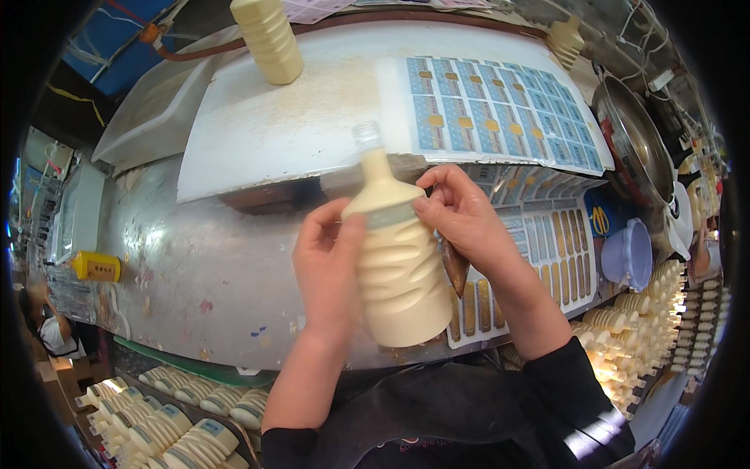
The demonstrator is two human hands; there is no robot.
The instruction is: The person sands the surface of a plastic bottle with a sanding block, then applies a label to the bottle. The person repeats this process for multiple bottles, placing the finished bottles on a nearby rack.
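Note:
A cream bottle (401,277) with a ridged body and a clear threaded neck tilts slightly left in front of me. A grey-green band (383,216), like a label, runs round it just below the shoulder. My left hand (330,254) is closed on the bottle's left side, thumb on the band's left end. At the band's right end, my right hand (461,211) pinches with thumb and forefinger against the bottle. A brown pointed tool (455,268) sticks out from under my right palm; its kind I cannot make out.
Blue label sheets (500,105) lie on a white raised board (336,94); another sheet (566,250) with gold strips lies below. A cream bottle (268,39) stands on the board. Around are a yellow bottle (96,266), a lilac bucket (627,255), a metal pan (637,137) and rows of bottles (176,434).

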